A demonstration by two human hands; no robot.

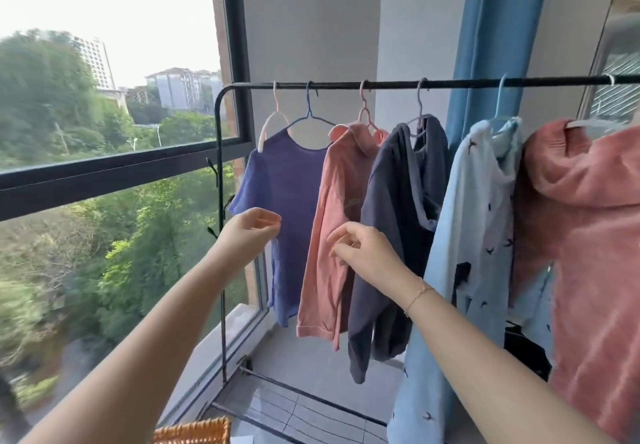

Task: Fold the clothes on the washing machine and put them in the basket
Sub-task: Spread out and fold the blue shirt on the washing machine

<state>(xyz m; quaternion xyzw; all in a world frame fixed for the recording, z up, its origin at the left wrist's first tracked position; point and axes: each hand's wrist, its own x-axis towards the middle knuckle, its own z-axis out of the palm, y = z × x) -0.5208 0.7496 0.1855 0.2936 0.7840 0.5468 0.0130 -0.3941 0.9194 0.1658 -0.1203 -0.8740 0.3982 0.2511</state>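
1. the big window (104, 114) fills your left side, its dark frame crossing in front of trees and buildings outside.
2. a black clothes rack (346, 84) stands ahead of you by the window, and a blue curtain (485, 45) hangs behind its right half.
3. five garments hang from the rack on hangers, left to right: a purple t-shirt (291, 201), a salmon shirt (332, 236), a dark grey hoodie (391, 218), a pale blue patterned top (467, 236) and a pink fleece top (588, 236).
4. a corner of the woven basket (197, 431) shows at the bottom edge, below your left arm.
5. your left hand (251, 230) is raised beside the purple t-shirt's sleeve, fingers loosely curled, holding nothing.
6. your right hand (363, 253) is in front of the salmon shirt, fingers loosely bent; whether it pinches the cloth, i cannot tell.
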